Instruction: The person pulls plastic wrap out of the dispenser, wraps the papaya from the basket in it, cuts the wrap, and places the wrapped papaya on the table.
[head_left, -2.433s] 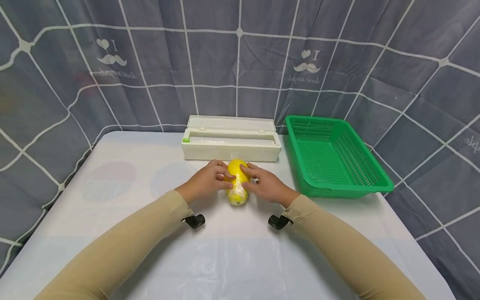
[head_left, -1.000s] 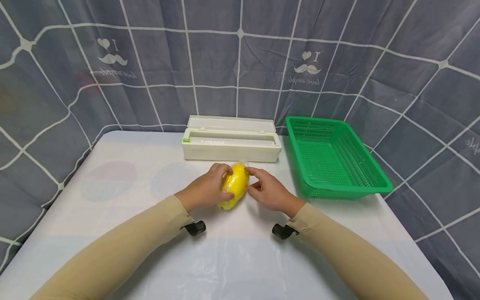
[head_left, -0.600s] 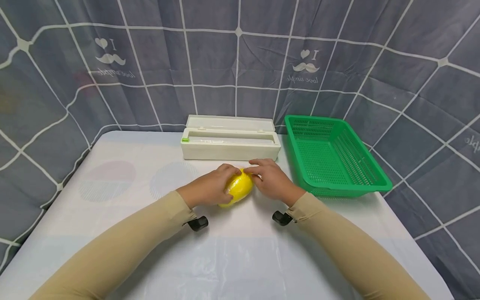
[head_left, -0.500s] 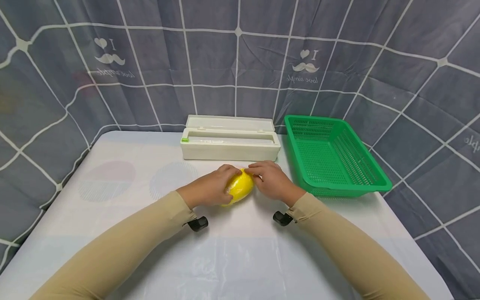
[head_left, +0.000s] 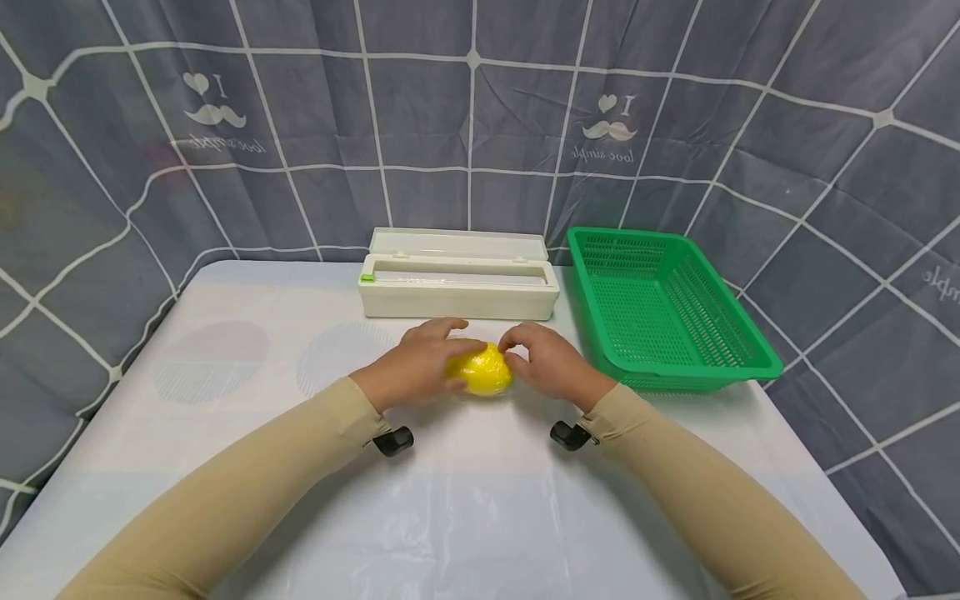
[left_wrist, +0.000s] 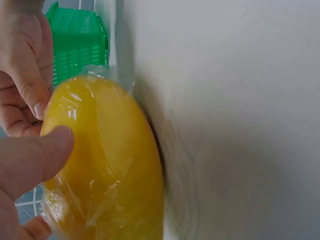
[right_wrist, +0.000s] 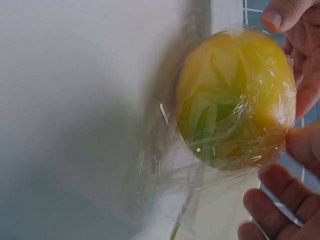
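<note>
A yellow oval fruit (head_left: 487,372), its kind uncertain, lies on the table wrapped in clear cling film. My left hand (head_left: 417,360) grips its left part, with the thumb (left_wrist: 47,150) on the film in the left wrist view. On the other side my right hand (head_left: 551,363) has its thumb touching the wrapped end, while its fingers (right_wrist: 272,205) are bent loosely beside it. A greenish patch and crumpled loose film (right_wrist: 167,175) show at this end in the right wrist view. My left hand partly covers the fruit in the head view.
Behind the hands stands a long white cling film dispenser (head_left: 459,300) with its lid raised and a green slider (head_left: 367,277). A green plastic basket (head_left: 667,325) is at the right rear. A grey checked curtain (head_left: 427,108) hangs round the white-covered table (head_left: 480,533).
The fruit has turned from pointing away from me to lying more sideways. My left hand has shifted over it; my right fingers have moved to its right end.
</note>
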